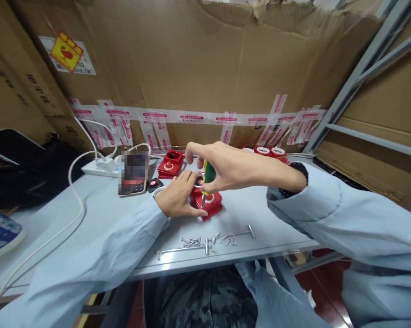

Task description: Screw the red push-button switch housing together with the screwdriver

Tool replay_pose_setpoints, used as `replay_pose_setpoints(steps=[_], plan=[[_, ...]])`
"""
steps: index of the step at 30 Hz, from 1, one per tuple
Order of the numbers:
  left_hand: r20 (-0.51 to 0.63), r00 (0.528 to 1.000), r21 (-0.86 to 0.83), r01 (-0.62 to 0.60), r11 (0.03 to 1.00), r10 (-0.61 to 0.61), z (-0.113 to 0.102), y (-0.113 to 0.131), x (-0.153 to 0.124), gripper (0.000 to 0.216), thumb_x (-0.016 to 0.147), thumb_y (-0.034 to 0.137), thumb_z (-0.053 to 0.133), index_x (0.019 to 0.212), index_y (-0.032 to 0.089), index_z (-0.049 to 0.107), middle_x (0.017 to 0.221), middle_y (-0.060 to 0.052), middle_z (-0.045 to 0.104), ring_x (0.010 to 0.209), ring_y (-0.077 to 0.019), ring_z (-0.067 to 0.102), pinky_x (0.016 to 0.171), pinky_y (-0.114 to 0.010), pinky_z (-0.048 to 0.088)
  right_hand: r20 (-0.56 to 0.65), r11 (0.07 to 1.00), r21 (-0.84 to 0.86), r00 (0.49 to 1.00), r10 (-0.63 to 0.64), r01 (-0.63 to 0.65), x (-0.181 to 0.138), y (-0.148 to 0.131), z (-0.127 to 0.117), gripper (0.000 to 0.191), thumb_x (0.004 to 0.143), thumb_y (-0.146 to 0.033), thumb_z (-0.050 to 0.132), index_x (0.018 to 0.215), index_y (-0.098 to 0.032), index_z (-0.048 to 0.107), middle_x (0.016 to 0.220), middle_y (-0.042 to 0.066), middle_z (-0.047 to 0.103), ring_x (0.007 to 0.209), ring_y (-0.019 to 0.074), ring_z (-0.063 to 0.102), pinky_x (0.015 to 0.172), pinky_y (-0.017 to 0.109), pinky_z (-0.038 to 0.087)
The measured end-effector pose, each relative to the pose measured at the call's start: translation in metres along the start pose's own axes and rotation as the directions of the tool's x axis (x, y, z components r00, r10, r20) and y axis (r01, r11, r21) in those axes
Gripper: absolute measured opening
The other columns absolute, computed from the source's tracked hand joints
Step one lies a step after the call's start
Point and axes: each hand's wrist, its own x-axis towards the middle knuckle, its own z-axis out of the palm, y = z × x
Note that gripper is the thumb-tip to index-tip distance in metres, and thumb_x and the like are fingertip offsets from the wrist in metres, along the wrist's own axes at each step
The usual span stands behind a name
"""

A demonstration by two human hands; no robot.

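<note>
A red device housing (214,209) with a round white-ringed knob lies on the table in front of me. My left hand (178,196) grips its left side, thumb along the near edge and fingers over the far part. My right hand (234,166) is closed around the green and yellow handle of a screwdriver (209,172). The screwdriver stands nearly upright, its metal tip at the housing's near left corner; whether it sits in a screw I cannot tell. Another red housing (171,164) stands behind my left hand, near a small black square part (154,184).
Loose screws (192,241) lie near the front edge between two T-handled tools, one (185,249) left, one (244,233) right. A phone (140,171) leans by a power strip (91,168) with white cables. More red units (277,152) stand behind my right wrist. A cardboard box (192,59) walls the back.
</note>
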Motion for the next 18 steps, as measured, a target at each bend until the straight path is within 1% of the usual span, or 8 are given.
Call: replay_pose_setpoints(steps=[3,5,7,9,12,14,15,18], plan=[[0.007,1.000,-0.009,0.008,1.000,-0.008,0.0003,-0.0004,-0.0001,0.096,0.060,0.070,0.070,0.134,0.017,0.039,0.123,-0.017,0.047,0.113,-0.0396,0.047,0.094,-0.059,0.041,-0.055,1.000,-0.003,0.998,0.027,-0.027,0.0013,0.0017,0.0020,0.031,0.074,-0.015,0.063,0.100,-0.017,0.047,0.087,0.002,0.060,0.074,0.0152,0.053,0.064,0.028,0.037],[0.009,1.000,0.004,0.011,1.000,-0.011,0.0003,-0.0007,-0.0002,0.098,0.060,0.071,0.070,0.135,0.017,0.038,0.122,-0.017,0.048,0.113,-0.0396,0.047,0.093,-0.059,0.042,-0.066,1.000,0.026,0.998,-0.008,0.009,0.0013,0.0029,0.0031,0.036,0.074,-0.010,0.061,0.105,-0.018,0.045,0.095,0.004,0.061,0.078,0.0147,0.054,0.067,0.027,0.038],[0.011,1.000,0.022,0.010,1.000,-0.010,0.0001,-0.0011,-0.0001,0.099,0.060,0.073,0.069,0.136,0.017,0.036,0.124,-0.017,0.047,0.115,-0.0397,0.046,0.094,-0.059,0.042,-0.037,0.998,0.055,0.999,-0.034,0.036,0.0005,0.0028,0.0032,0.046,0.072,-0.010,0.064,0.111,-0.019,0.041,0.101,0.004,0.060,0.078,0.0141,0.054,0.067,0.026,0.039],[0.016,1.000,0.025,0.007,1.000,-0.007,-0.0003,-0.0014,0.0002,0.101,0.060,0.073,0.068,0.137,0.018,0.034,0.126,-0.017,0.045,0.116,-0.0396,0.046,0.096,-0.059,0.042,-0.007,0.998,0.052,1.000,-0.017,0.018,0.0001,0.0018,0.0035,0.051,0.073,-0.020,0.069,0.115,-0.019,0.040,0.097,0.004,0.061,0.075,0.0144,0.054,0.065,0.026,0.039],[0.023,1.000,0.015,-0.010,1.000,0.010,-0.0011,-0.0015,0.0005,0.101,0.061,0.071,0.069,0.139,0.019,0.031,0.128,-0.018,0.046,0.117,-0.0403,0.045,0.097,-0.059,0.040,-0.056,0.998,-0.009,0.997,0.060,-0.060,0.0009,0.0010,0.0060,0.038,0.083,-0.034,0.063,0.111,-0.018,0.043,0.087,0.004,0.060,0.072,0.0156,0.052,0.064,0.028,0.037],[0.016,1.000,0.007,-0.017,1.000,0.017,-0.0011,-0.0012,0.0003,0.100,0.062,0.071,0.068,0.139,0.018,0.031,0.128,-0.018,0.046,0.118,-0.0412,0.044,0.097,-0.059,0.039,-0.122,0.996,-0.023,0.989,0.086,-0.090,0.0014,0.0021,0.0084,0.025,0.088,-0.028,0.053,0.108,-0.017,0.044,0.086,0.004,0.060,0.069,0.0149,0.050,0.064,0.028,0.036],[0.012,1.000,0.002,-0.013,1.000,0.012,-0.0010,-0.0009,0.0001,0.099,0.062,0.071,0.067,0.137,0.017,0.033,0.127,-0.018,0.047,0.117,-0.0411,0.045,0.097,-0.059,0.039,-0.148,0.996,-0.008,0.986,0.081,-0.083,0.0012,0.0030,0.0093,0.023,0.087,-0.022,0.051,0.109,-0.017,0.043,0.086,0.004,0.060,0.068,0.0142,0.049,0.063,0.028,0.036],[0.003,1.000,-0.018,0.014,1.000,-0.014,0.0002,-0.0005,-0.0008,0.094,0.060,0.072,0.068,0.131,0.015,0.041,0.119,-0.017,0.051,0.109,-0.0390,0.049,0.093,-0.058,0.041,-0.186,0.996,0.084,0.982,0.004,0.012,-0.0009,0.0057,0.0099,0.039,0.075,-0.009,0.054,0.111,-0.019,0.040,0.090,0.001,0.058,0.067,0.0122,0.046,0.062,0.026,0.036]])
